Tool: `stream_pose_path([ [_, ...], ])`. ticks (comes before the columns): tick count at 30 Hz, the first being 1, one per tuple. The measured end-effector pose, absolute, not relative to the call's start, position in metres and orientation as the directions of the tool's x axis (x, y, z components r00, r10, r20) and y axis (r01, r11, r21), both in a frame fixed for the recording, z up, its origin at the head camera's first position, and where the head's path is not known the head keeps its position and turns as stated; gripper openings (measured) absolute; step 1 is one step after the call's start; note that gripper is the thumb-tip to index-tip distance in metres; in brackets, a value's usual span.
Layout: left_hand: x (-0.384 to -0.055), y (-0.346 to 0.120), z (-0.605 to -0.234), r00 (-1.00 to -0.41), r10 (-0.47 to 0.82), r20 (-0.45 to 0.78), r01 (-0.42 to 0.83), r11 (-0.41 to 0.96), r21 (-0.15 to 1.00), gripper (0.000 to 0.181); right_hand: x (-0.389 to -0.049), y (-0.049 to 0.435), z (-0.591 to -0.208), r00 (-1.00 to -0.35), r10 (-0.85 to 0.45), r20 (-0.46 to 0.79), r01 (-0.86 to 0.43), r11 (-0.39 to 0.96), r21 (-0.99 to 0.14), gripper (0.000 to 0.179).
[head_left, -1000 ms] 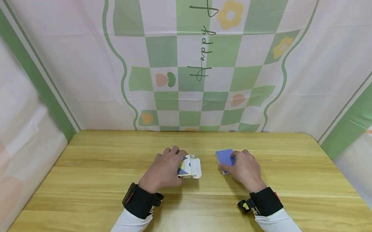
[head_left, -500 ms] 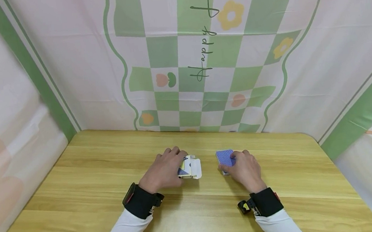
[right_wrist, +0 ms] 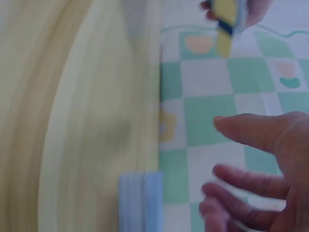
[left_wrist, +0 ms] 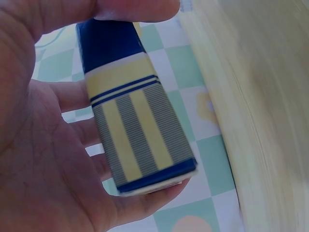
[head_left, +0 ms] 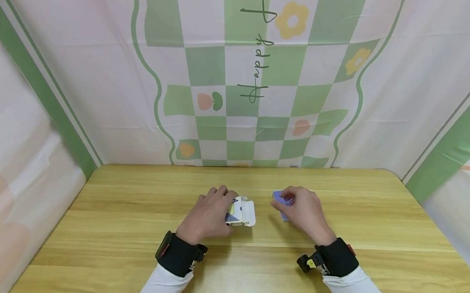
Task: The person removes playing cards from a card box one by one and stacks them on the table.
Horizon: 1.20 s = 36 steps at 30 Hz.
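Observation:
My left hand (head_left: 209, 214) grips a playing card box (head_left: 236, 212) between thumb and fingers, its white flap hanging out toward the right. Seen in the left wrist view, the box (left_wrist: 140, 125) shows a side with navy, cream and grey stripes. A deck of blue-backed playing cards (head_left: 280, 196) lies on the table to the right of the box. Above it hovers my right hand (head_left: 306, 210), partly hiding the cards. In the right wrist view, the thumb and loosely bent fingers stand apart with nothing between them, and the deck (right_wrist: 140, 203) sits below, separate from them.
Both things are on or over a light wooden table (head_left: 248, 269). A printed cloth (head_left: 249, 78) with green checks hangs right behind its far edge, and more cloth closes off the left and right sides. Each wrist wears a black camera band.
My right hand has let go of the deck and lifted off it, its wrist turning slightly. The left hand keeps its grip on the card box in nearly the same spot.

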State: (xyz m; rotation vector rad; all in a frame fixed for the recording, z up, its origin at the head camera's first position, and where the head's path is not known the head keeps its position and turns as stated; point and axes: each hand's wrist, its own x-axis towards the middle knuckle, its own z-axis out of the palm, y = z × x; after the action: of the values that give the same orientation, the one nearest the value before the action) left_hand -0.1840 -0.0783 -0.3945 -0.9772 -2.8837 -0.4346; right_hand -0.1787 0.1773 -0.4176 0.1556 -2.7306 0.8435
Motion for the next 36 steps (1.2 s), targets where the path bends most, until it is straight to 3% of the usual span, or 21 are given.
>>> stream_pose_path([
  [8, -0.184, -0.076, -0.394, -0.791, 0.592, 0.156, 0.612, 0.752, 0.245, 0.069, -0.171, 0.160, -0.402, -0.946, -0.167, 0.277, -0.322, 0.572, -0.755, 0.011],
  [17, -0.184, -0.075, -0.394, -0.765, 0.611, 0.202, 0.644, 0.726, 0.243, 0.067, -0.161, 0.145, -0.387, -0.946, -0.300, 0.122, -0.227, 0.348, -0.909, 0.019],
  [26, -0.181, -0.072, -0.394, -0.743, 0.627, 0.235, 0.669, 0.700, 0.249, 0.068, -0.166, 0.143, -0.407, -0.972, -0.229, 0.062, -0.150, 0.389, -0.909, 0.019],
  [36, -0.180, -0.068, -0.394, -0.719, 0.642, 0.268, 0.695, 0.677, 0.242, 0.068, -0.164, 0.140, -0.412, -0.973, -0.220, 0.066, -0.154, 0.412, -0.898, 0.020],
])
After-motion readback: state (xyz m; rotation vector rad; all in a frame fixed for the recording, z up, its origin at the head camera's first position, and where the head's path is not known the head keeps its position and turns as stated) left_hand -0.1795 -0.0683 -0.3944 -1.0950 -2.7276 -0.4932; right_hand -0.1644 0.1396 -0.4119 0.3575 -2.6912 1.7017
